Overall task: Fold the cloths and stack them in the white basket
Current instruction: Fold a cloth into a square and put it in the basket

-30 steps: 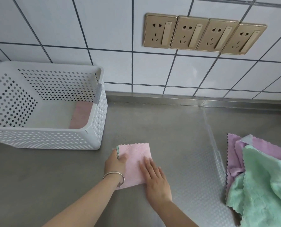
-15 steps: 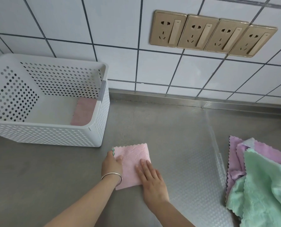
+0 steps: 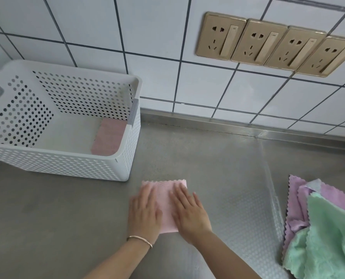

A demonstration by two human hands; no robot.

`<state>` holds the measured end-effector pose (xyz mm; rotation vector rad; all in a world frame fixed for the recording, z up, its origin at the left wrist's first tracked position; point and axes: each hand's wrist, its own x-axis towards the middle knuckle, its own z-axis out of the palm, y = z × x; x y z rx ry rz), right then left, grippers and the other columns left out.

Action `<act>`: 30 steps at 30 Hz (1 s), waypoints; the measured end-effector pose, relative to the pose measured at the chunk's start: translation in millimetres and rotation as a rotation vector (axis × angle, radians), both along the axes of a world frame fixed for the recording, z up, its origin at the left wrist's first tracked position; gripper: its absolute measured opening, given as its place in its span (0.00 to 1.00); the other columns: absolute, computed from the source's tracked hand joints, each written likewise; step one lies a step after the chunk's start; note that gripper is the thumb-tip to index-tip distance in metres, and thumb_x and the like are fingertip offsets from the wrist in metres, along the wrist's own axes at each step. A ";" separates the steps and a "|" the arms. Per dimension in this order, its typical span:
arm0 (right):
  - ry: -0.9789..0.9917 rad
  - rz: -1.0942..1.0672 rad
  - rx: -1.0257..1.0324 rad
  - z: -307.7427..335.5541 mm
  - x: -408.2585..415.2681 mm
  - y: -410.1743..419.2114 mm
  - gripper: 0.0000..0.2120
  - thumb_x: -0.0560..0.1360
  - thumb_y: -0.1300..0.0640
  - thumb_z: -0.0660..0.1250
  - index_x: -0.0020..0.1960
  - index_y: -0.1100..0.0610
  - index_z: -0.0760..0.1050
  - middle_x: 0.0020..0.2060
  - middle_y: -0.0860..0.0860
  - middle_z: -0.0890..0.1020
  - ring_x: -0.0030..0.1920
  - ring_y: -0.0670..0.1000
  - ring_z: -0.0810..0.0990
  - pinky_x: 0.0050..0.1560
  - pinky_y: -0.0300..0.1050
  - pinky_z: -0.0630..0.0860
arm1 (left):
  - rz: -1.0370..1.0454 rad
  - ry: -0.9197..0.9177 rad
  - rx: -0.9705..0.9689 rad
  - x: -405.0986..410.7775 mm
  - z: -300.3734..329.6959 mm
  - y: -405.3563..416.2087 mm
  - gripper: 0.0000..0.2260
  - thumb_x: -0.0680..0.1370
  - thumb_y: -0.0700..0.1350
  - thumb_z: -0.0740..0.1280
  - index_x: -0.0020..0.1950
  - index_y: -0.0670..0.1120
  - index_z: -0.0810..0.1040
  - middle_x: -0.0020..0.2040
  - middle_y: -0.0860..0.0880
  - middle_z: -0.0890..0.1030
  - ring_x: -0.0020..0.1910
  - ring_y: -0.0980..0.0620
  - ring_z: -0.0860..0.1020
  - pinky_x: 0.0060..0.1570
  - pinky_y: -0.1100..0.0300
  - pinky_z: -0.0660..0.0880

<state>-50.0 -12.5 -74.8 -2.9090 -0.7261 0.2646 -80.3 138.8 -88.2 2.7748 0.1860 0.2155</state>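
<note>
Basket (image 3: 115, 158) left, folded cloth (image 3: 109, 135) inside; cloth (image 3: 165, 198) under hands, front; heap (image 3: 324, 228) right (seemingly unfolded).

I could read no text, label, brand or number anywhere. The four gold wall sockets (image 3: 276, 44) carried only plug holes and plain switches, with no legible markings.
</note>
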 end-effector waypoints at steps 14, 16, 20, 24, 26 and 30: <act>0.080 0.010 -0.019 -13.6 15.4 15.3 0.29 0.69 0.46 0.53 0.66 0.55 0.72 0.65 0.52 0.75 0.66 0.52 0.73 0.56 0.55 0.76 | -0.246 0.164 0.067 10.2 -27.5 15.7 0.26 0.73 0.54 0.54 0.70 0.47 0.63 0.75 0.49 0.58 0.75 0.53 0.51 0.66 0.57 0.55; 0.052 -0.047 0.022 5.2 20.6 15.7 0.26 0.68 0.49 0.53 0.60 0.52 0.79 0.62 0.48 0.78 0.60 0.49 0.79 0.53 0.48 0.78 | -0.174 0.082 -0.180 14.6 -12.4 23.2 0.24 0.73 0.52 0.52 0.66 0.45 0.71 0.70 0.47 0.68 0.68 0.50 0.68 0.61 0.60 0.62; 0.194 -0.366 0.218 23.6 25.0 6.5 0.22 0.76 0.58 0.58 0.70 0.53 0.65 0.67 0.49 0.69 0.65 0.51 0.70 0.62 0.44 0.70 | 0.552 0.124 -0.607 13.1 13.6 43.1 0.14 0.76 0.47 0.57 0.55 0.44 0.78 0.56 0.42 0.78 0.54 0.43 0.76 0.53 0.57 0.69; 0.481 -0.756 0.468 31.0 20.4 0.5 0.22 0.75 0.60 0.59 0.68 0.56 0.66 0.64 0.53 0.73 0.62 0.54 0.74 0.59 0.45 0.70 | 0.624 0.317 -0.552 3.3 19.6 37.6 0.11 0.77 0.43 0.62 0.56 0.41 0.77 0.55 0.42 0.81 0.55 0.42 0.77 0.54 0.55 0.71; 0.577 -0.804 0.501 30.2 16.7 0.3 0.21 0.75 0.60 0.59 0.68 0.58 0.67 0.62 0.53 0.75 0.61 0.54 0.74 0.57 0.42 0.69 | 0.601 0.421 -0.534 2.0 22.6 28.3 0.12 0.76 0.44 0.63 0.57 0.41 0.77 0.55 0.42 0.81 0.53 0.41 0.78 0.53 0.56 0.72; 0.693 -0.813 0.487 30.3 5.8 -2.7 0.14 0.74 0.60 0.58 0.59 0.58 0.72 0.47 0.52 0.78 0.44 0.53 0.75 0.42 0.40 0.68 | 0.566 0.573 -0.441 -6.1 31.9 10.0 0.08 0.74 0.44 0.61 0.44 0.42 0.79 0.51 0.40 0.81 0.41 0.42 0.72 0.42 0.59 0.70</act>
